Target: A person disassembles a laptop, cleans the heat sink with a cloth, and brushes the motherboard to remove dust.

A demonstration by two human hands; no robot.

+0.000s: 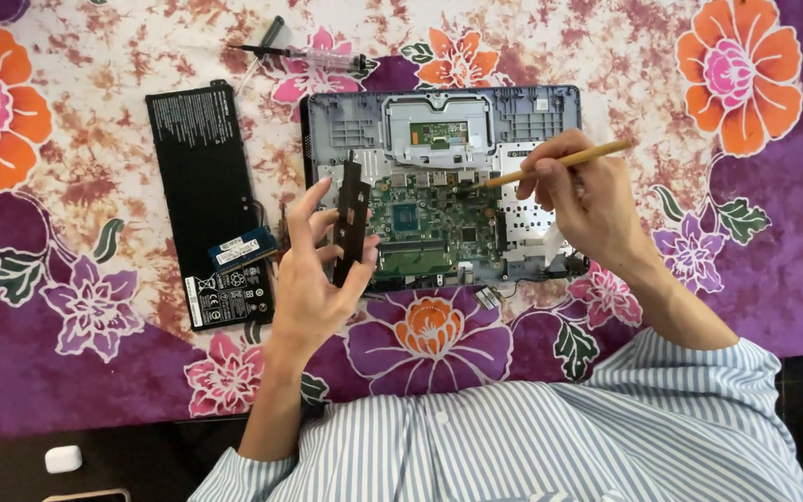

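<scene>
An opened laptop base (532, 107) lies on the floral cloth with its green circuit board (425, 223) exposed. My left hand (313, 274) holds a narrow black strip-shaped part (353, 218) upright over the laptop's left edge. My right hand (587, 200) grips a thin wooden-handled brush (564, 161), its tip touching the board near the centre top.
A flat black battery pack (206, 195) lies left of the laptop with a blue memory module (242, 249) on it. Two screwdrivers (313, 56) lie above. A small white case (62, 458) sits at the lower-left, off the cloth (727, 242).
</scene>
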